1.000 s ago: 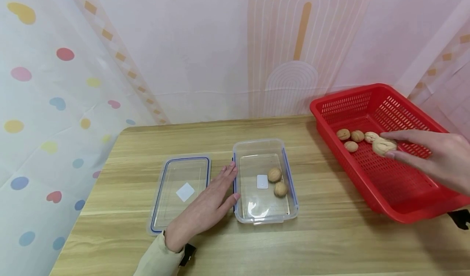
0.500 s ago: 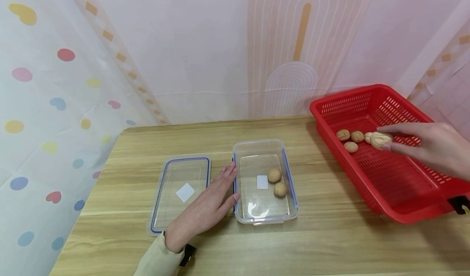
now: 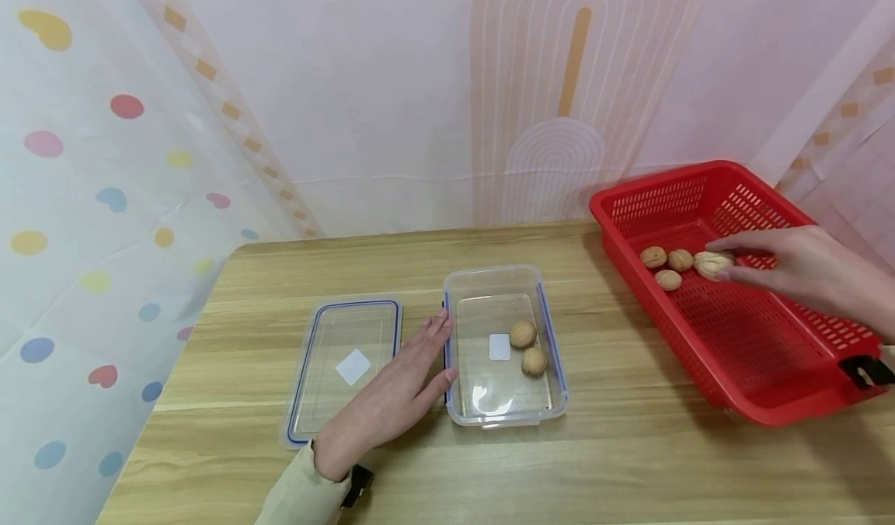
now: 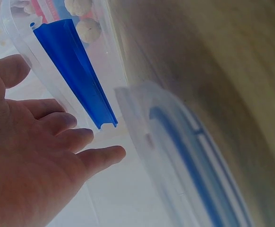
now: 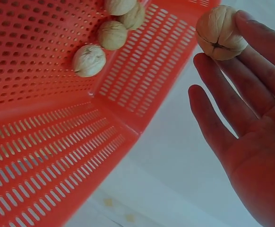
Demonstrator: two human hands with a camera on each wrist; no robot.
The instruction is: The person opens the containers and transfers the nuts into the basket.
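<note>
- Held walnut (image 3: 714, 264): over the last second it is shifting away from the person and leftward inside the basket; the handling is apparently remaining within the basket and drawing toward the other walnuts.
- Right hand (image 3: 797, 265): reaching over the basket, it is pinching this one walnut between thumb and fingertips, the lower fingers extending.
- Red perforated basket (image 3: 741, 354), the landmark: it is holding four loose walnuts (image 5: 89, 60), clustering toward its far left corner.
- Clear box (image 3: 489, 315): standing open left of the basket, it is containing two walnuts (image 3: 534, 361) along its basket-facing side.
- Left hand (image 3: 395, 389): fingers nearly straight and gripping nothing, it is resting against the box wall farther from the basket.
- Blue-edged lid (image 3: 325, 377): it is lying beyond the box from the basket.
</note>
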